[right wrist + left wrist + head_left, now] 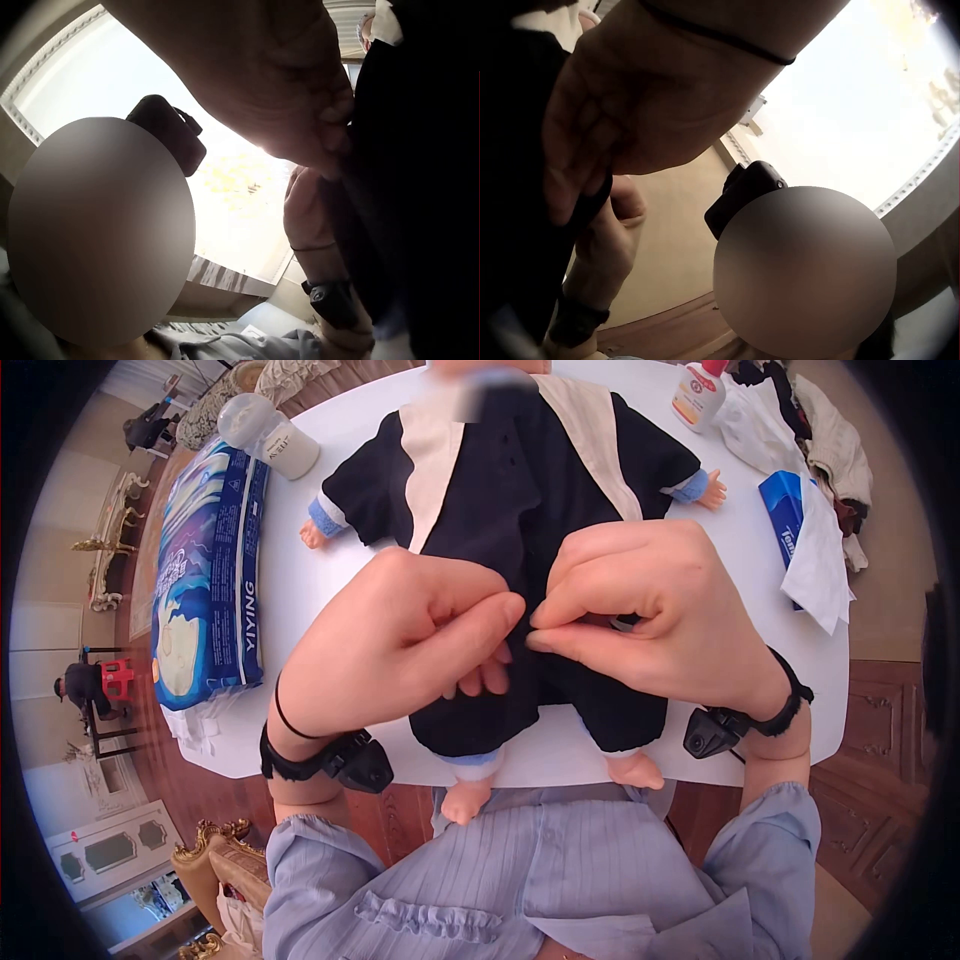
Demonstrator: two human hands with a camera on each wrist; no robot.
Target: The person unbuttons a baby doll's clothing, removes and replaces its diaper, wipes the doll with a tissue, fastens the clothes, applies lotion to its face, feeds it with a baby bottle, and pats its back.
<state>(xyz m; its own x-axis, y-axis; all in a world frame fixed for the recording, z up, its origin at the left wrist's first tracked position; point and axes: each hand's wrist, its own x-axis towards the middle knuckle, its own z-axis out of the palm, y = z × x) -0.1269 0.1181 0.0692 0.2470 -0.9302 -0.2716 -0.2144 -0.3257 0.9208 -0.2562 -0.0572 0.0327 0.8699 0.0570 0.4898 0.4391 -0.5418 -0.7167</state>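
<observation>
A doll in a black outfit (500, 510) with cream lapels lies on its back on the white table (290, 600), its bare feet toward the person. Over the outfit's lower middle, the left hand (400, 645) pinches the black cloth between thumb and curled fingers. Close beside it, the right hand (645, 610) pinches the cloth's facing edge, the fingertips of both hands nearly touching. Dark cloth (517, 187) lies against the left hand (607, 127) in the left wrist view. In the right wrist view the right hand (300, 97) is at the black cloth (412, 165). Any fastener there is hidden.
At the left stand a blue YIYING package (210, 580) and a white-bodied bottle (290, 450). A red-capped bottle (698, 398), a blue tissue pack (785, 525) with white tissue and a pile of clothes (835, 450) are at the right.
</observation>
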